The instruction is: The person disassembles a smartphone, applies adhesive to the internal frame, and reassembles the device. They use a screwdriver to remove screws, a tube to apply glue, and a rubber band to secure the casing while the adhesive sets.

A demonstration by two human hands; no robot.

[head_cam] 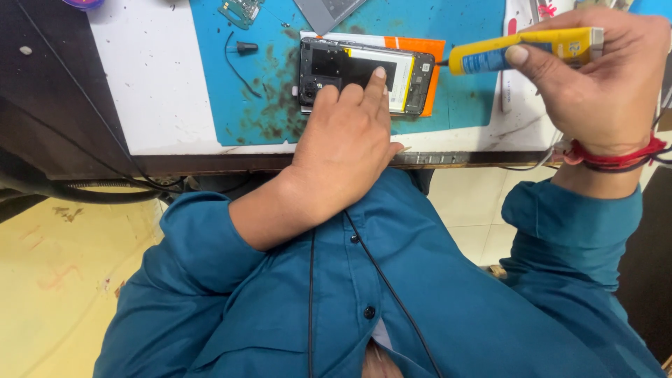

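An opened phone (413,73) with its back cover off lies on a stained blue work mat (469,28), partly over an orange sheet (432,50). My left hand (343,136) rests on the phone, its fingertips pressing down on the dark and white inner parts. My right hand (598,73) holds a yellow and blue glue tube (514,50) sideways. The tube's black nozzle touches the phone's right edge.
A small circuit board (241,10) and a grey metal piece (325,10) lie at the mat's far edge. A small black plug with a thin wire (245,47) sits left of the phone. The white tabletop (157,77) ends at a dark front edge.
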